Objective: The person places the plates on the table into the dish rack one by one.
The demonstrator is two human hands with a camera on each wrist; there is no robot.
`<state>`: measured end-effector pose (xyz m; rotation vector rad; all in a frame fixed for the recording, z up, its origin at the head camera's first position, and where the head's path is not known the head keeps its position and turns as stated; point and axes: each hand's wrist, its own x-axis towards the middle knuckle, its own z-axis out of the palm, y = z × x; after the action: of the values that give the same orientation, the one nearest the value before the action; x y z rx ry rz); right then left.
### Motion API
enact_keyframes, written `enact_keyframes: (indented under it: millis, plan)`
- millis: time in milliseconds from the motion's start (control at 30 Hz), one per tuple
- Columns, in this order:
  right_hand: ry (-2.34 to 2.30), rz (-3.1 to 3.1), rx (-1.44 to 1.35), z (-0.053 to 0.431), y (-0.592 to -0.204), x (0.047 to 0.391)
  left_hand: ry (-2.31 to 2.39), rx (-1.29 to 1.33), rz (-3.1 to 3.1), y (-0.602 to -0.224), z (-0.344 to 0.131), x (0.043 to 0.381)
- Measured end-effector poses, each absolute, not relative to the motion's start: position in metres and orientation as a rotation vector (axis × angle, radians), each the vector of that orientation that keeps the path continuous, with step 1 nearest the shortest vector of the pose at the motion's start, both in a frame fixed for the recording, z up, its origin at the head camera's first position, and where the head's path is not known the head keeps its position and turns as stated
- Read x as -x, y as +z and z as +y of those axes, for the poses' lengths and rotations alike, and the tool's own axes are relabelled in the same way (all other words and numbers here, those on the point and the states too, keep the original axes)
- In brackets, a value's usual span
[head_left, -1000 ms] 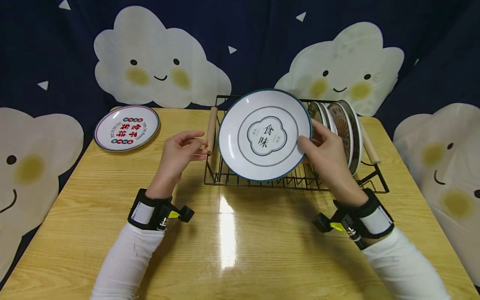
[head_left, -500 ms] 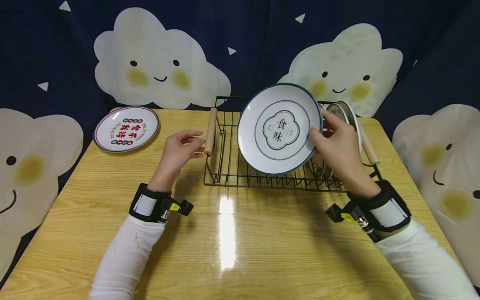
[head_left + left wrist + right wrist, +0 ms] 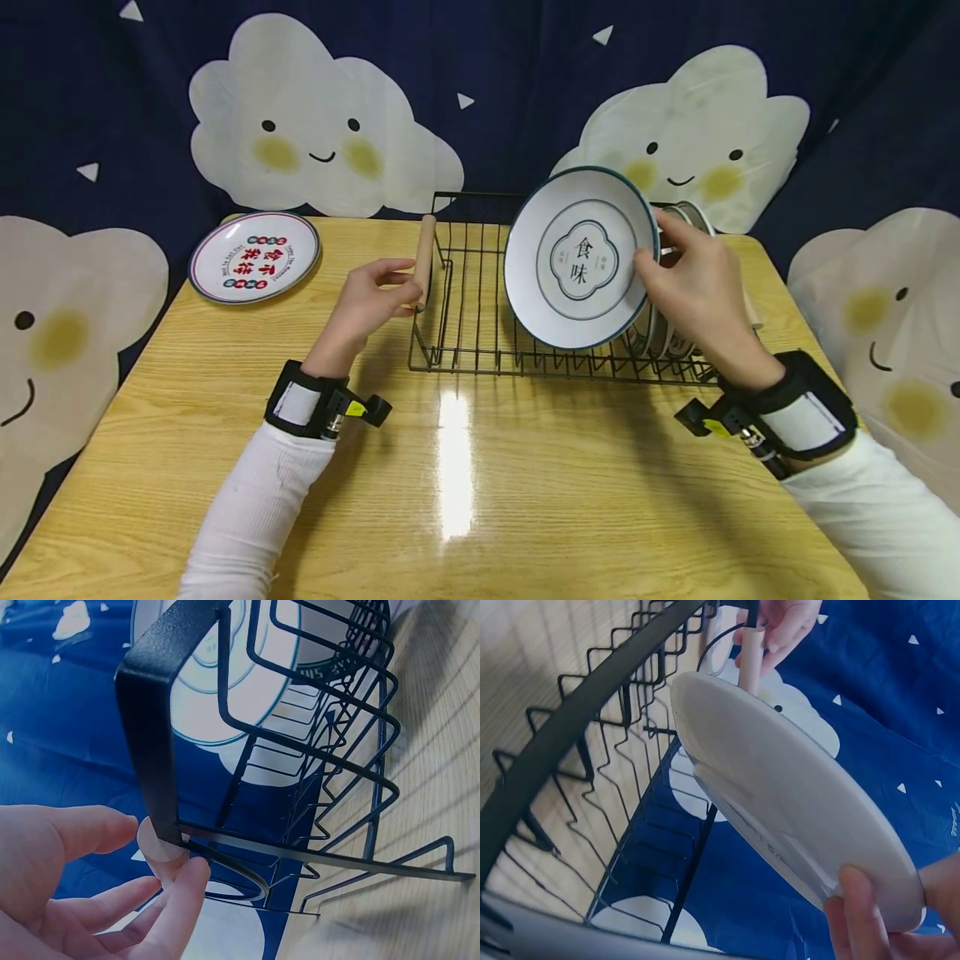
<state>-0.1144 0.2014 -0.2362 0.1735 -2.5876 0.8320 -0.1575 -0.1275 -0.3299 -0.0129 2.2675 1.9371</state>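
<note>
My right hand (image 3: 693, 275) pinches a white plate (image 3: 581, 258) by its right rim, thumb on the front face and fingers behind. The plate has a blue edge and dark characters in the middle, and is held tilted over a black wire dish rack (image 3: 472, 321). Its plain underside faces the camera in the right wrist view. My left hand (image 3: 375, 300) is at the rack's left wooden handle (image 3: 425, 262). In the left wrist view, thumb and fingers (image 3: 191, 889) lie on either side of that handle's end.
Several plates (image 3: 660, 329) stand on edge in the rack's right part, mostly hidden behind the held plate and my right hand. Another plate (image 3: 255, 257) with red characters lies on the wooden table (image 3: 360, 517) at the back left. A dark cloud-patterned cloth (image 3: 510, 50) hangs behind.
My right hand has carried the plate to the right, toward the standing plates, turning it more edge-on. The left hand stays at the handle, shifted slightly right.
</note>
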Motion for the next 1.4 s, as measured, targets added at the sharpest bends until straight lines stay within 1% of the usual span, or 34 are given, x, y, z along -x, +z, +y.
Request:
enact_keyframes:
  millis: [400, 900, 1400]
  plan:
    - [0.556, -2.527, -0.289, 0.206, -0.228, 0.119, 1.891, 0.015, 2.317, -0.33, -0.125, 0.158]
    - [0.26, -2.441, -0.424, 0.2, -0.223, 0.122, 1.902, 0.017, 2.32, -0.328, -0.124, 0.159]
    - [0.194, -2.456, -0.396, 0.199, -0.22, 0.13, 1.882, 0.014, 2.324, -0.329, -0.125, 0.16]
